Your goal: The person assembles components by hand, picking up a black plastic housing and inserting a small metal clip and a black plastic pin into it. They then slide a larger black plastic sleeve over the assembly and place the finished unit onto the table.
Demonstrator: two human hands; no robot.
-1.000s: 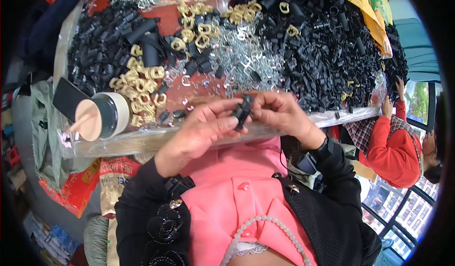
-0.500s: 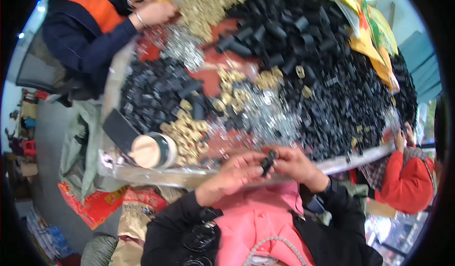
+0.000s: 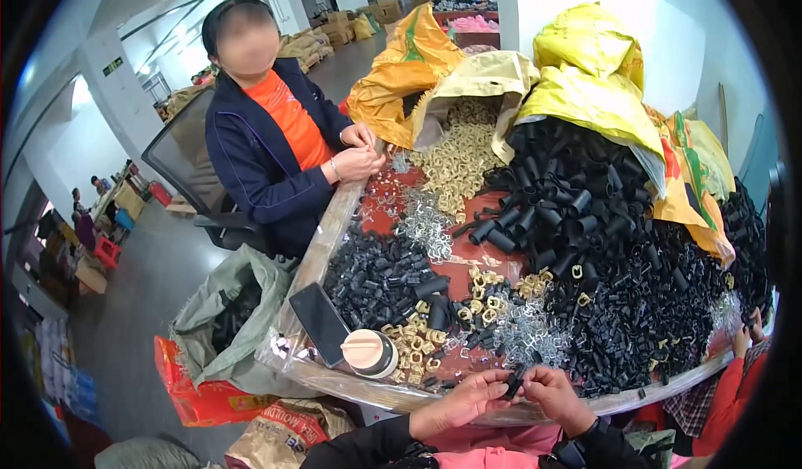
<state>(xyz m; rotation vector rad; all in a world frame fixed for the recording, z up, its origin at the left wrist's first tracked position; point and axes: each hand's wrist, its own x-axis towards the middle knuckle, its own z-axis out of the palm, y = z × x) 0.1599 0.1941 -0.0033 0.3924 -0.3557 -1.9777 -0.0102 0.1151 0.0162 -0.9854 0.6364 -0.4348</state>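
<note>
Black part (image 3: 513, 385) is pinched between curled left hand (image 3: 464, 400) and right hand (image 3: 558, 396).

The view has tilted up, bringing the navy-jacketed co-worker (image 3: 255, 164) and yellow sack (image 3: 589, 55) more fully into sight.

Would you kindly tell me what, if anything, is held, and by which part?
A small black part, by its left side, in the left hand; the right hand is at its right.
</note>
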